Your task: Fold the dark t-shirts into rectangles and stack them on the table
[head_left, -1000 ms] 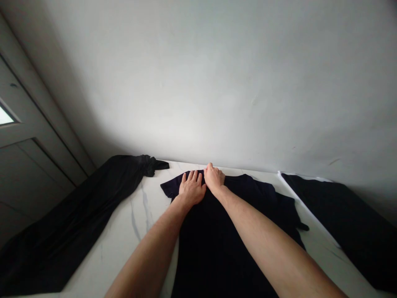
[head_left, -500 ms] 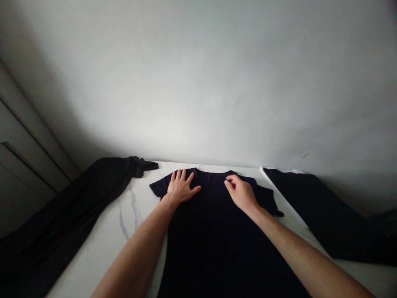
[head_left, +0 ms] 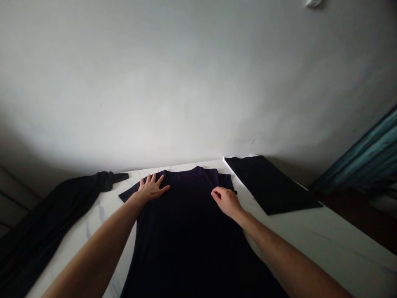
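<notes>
A dark navy T-shirt [head_left: 186, 223] lies spread in front of me, its neckline toward the wall. My left hand [head_left: 151, 189] rests flat on its left shoulder, fingers spread. Over at the shirt's right sleeve, my right hand [head_left: 226, 200] is closed, its curled fingers against the fabric; the fingertips are partly hidden. Above that hand the right sleeve [head_left: 225, 179] shows a doubled edge.
A white marbled table [head_left: 310, 236] bears the shirt, against a pale wall [head_left: 173, 91]. Black crumpled cloth [head_left: 58, 211] lies along the left. At the right is a flat black cloth [head_left: 266, 182] with a white edge. A teal curtain [head_left: 362, 149] hangs at far right.
The view has turned right, bringing in the curtain. My right hand has moved from beside the neckline outward and down to the sleeve. My left hand stays on the left shoulder.
</notes>
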Tool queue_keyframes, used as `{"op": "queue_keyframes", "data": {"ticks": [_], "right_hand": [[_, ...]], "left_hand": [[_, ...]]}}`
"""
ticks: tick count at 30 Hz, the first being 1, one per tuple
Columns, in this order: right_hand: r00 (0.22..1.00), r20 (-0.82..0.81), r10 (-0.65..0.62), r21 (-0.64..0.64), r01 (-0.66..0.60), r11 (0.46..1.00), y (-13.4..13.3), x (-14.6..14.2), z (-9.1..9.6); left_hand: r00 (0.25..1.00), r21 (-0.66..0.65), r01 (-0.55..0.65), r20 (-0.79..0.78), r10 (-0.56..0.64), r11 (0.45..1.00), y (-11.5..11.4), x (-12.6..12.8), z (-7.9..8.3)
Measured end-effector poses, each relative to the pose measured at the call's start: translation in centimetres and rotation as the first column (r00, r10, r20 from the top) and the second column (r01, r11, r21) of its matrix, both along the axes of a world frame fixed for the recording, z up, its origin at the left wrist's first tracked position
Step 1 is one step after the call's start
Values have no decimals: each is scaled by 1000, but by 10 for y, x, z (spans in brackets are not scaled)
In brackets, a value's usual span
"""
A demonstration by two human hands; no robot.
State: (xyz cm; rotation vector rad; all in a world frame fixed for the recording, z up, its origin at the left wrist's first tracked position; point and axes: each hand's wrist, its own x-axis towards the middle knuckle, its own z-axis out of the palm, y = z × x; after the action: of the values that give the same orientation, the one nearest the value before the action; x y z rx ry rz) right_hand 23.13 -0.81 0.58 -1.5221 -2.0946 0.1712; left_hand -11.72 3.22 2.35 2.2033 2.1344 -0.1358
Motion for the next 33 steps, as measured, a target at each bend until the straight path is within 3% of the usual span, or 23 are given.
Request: {"op": "queue_keyframes", "data": {"ticks": [5, 10, 15, 19, 24, 30, 33], "right_hand": [[985, -29, -168, 49, 169, 984, 27, 31, 27], [940, 199, -277, -8, 284, 959, 75, 50, 37], [894, 361, -265, -77, 312, 947, 98, 48, 20], [926, 278, -256, -95, 292, 952, 103, 56, 9], [943, 89, -321, -72, 327, 942, 105, 76, 7], [936, 151, -319, -103, 335, 936, 98, 85, 8], [920, 211, -331, -122, 361, 925, 93, 79, 9]], "left_hand": [[985, 237, 169, -23, -169, 957, -1, 59, 19], [906, 169, 397, 83, -414, 902, 21, 149, 17], [868, 144, 433, 201, -455, 890, 59, 210, -1], [865, 167, 428, 209, -456, 888, 72, 226, -17], [913, 131, 353, 170, -372, 926, 74, 227, -26], [913, 89, 364, 162, -374, 927, 75, 228, -20], [907, 169, 390, 97, -409, 905, 72, 237, -16]]}}
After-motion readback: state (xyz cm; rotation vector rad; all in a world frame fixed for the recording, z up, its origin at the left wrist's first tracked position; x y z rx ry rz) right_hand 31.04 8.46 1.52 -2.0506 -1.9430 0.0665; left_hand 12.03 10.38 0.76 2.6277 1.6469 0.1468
